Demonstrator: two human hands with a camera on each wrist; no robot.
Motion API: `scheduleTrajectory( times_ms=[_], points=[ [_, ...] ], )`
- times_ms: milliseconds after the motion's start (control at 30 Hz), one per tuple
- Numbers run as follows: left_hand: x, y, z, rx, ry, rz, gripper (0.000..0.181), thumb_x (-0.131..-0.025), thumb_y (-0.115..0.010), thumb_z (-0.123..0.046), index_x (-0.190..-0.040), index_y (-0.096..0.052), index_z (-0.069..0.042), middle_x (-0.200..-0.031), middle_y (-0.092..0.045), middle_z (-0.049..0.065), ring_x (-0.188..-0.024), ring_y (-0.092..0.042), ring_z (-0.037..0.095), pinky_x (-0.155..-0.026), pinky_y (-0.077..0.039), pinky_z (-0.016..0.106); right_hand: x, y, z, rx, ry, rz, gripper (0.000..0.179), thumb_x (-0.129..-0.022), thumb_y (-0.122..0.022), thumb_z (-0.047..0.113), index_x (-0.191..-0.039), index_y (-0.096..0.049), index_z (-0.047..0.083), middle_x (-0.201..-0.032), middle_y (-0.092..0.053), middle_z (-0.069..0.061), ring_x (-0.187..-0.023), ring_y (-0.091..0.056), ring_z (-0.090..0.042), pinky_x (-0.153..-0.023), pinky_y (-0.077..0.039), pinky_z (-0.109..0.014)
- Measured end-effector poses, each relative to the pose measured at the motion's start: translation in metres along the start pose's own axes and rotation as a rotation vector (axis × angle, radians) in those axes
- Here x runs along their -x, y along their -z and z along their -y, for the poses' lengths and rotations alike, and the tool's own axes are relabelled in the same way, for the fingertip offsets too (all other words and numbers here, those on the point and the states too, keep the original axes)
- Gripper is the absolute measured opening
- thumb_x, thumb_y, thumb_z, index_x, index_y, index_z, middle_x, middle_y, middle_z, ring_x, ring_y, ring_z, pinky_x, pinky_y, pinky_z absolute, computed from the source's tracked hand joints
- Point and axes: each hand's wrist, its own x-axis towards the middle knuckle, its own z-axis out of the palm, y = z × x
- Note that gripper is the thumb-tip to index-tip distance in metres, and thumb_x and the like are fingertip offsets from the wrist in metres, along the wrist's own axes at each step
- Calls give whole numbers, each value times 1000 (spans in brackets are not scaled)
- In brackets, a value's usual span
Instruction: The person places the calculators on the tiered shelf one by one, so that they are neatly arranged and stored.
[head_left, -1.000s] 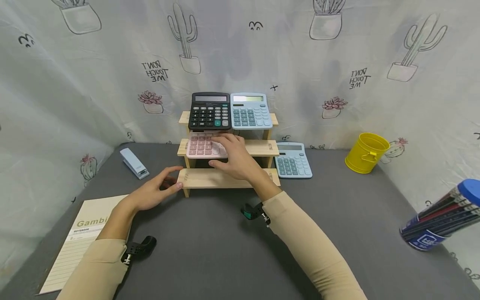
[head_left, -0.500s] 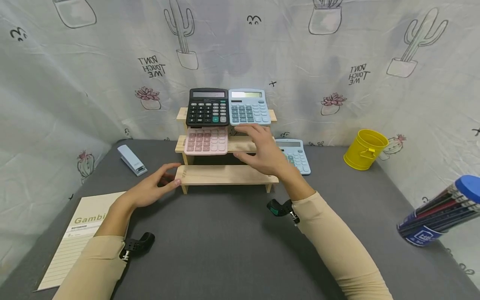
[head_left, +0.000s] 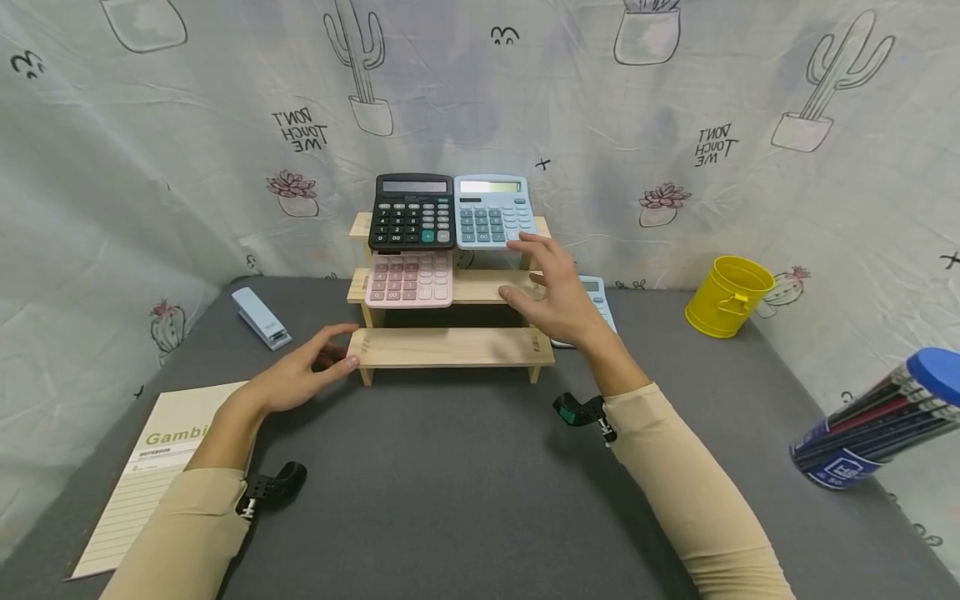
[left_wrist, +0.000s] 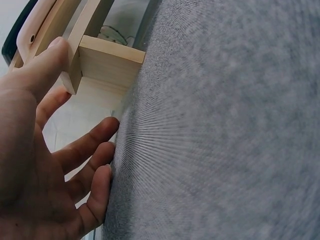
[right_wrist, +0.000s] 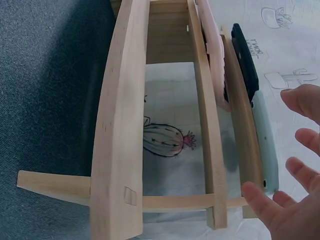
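A three-tier wooden display stand [head_left: 450, 348] stands at the back of the desk. My left hand [head_left: 303, 375] holds the left end of its lowest board, thumb at the front corner and index finger at the back one; its other fingers are loosely bent near the cloth in the left wrist view. On the top tier lean a black calculator [head_left: 411, 212] and a light blue calculator [head_left: 495, 208], side by side. A pink calculator [head_left: 408, 282] sits left on the middle tier. My right hand [head_left: 558, 296], fingers spread and holding nothing, hovers by the stand's right end.
Behind my right hand, a second light blue calculator [head_left: 596, 292] lies partly hidden on the desk. A yellow bucket [head_left: 729, 297] and a tub of pencils [head_left: 862, 429] stand farther right. To the left lie a stapler [head_left: 261, 318] and a notebook [head_left: 142, 492].
My right hand has let go of the pink calculator and drawn back rightward, leaving it on the middle tier. My left hand keeps its place at the lowest board's end.
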Motion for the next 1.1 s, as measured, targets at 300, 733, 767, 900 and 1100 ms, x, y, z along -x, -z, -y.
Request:
scheduleTrajectory(
  times_ms=[300,733,767,900,1100],
  points=[
    [1,-1,1,-7,-7,-9,73,-103,-52,-59,-163,-21,-30,-146,-51,25,-128,-55,43,-89,-51,55,1,-3,-6,-26,-1,16,56,-94,-74,18,-145,-53,10,-160,-36,-13,-148,-29,-32,-107,-45,-57],
    [1,0,2,-16,2,-5,74,-103,-51,-59,-163,-21,-28,-146,-51,25,-128,-55,42,-92,-49,58,4,0,-11,-49,27,60,60,-96,-74,19,-150,-48,10,-162,-33,-12,-150,-28,-30,-112,-40,-58],
    [1,0,2,-15,2,-5,74,-103,-51,-59,-163,-21,-28,-146,-51,25,-128,-55,42,-92,-49,58,3,0,-12,-45,31,59,60,-96,-74,18,-150,-48,11,-162,-33,-12,-150,-29,-30,-113,-39,-57],
    [1,0,0,-16,0,-4,73,-104,-51,-59,-163,-20,-29,-146,-51,25,-129,-54,43,-95,-46,62,1,-2,-13,-34,44,53,60,-96,-74,18,-149,-49,9,-161,-35,-12,-150,-30,-27,-116,-36,-54],
    [2,1,-1,-14,-7,-5,72,-104,-52,-57,-163,-20,-30,-145,-52,25,-128,-55,42,-94,-47,61,2,-4,-13,-12,56,60,61,-95,-74,19,-149,-49,10,-162,-33,-12,-150,-28,-28,-114,-38,-54]
  ],
)
